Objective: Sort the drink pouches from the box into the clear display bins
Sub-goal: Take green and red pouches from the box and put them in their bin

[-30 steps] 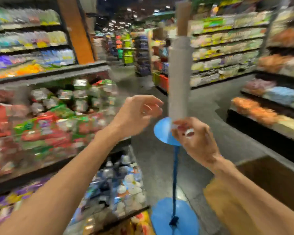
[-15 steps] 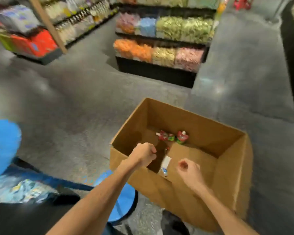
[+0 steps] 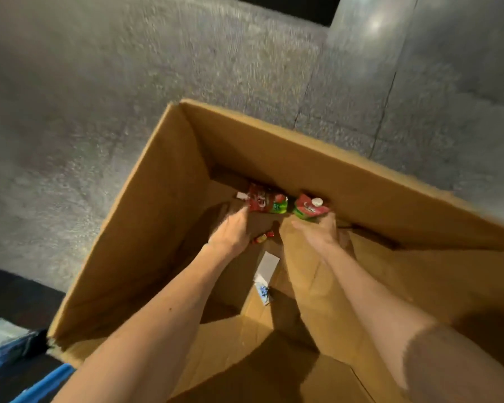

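- The open cardboard box [image 3: 163,205] stands on the grey floor [image 3: 99,97], with both bare arms reaching down inside it.
- 2 red-and-green drink pouches sit at the box's far wall, toward 12 o'clock.
- The left hand [image 3: 233,232] has its fingers [image 3: 243,213] curled against the near edge of the left pouch [image 3: 269,202]. Blur hides whether they grip it.
- The right hand [image 3: 317,232] grips the right pouch [image 3: 309,210], which is tilted with its white cap up.
- A small red item [image 3: 263,237] lies between the hands.
- A white slip [image 3: 267,266] lies toward 6 o'clock of it.
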